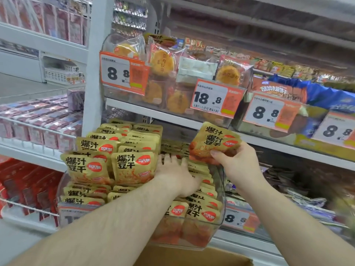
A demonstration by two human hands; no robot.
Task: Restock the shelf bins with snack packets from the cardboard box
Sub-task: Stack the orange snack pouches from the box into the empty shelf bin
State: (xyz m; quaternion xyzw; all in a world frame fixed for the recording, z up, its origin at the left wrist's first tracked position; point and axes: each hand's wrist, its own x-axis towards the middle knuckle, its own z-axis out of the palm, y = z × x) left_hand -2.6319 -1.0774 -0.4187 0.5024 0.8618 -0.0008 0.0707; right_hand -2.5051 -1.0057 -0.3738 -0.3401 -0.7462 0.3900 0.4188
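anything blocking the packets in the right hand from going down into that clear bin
Partly. The right hand holds gold snack packets above the clear bin. Below them the left hand presses into the packets already standing in the bin's right row, so hand and stock fill most of that space.

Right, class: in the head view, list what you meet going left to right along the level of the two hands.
Upright gold snack packets → left hand → right hand, gripping two gold-and-orange snack packets.
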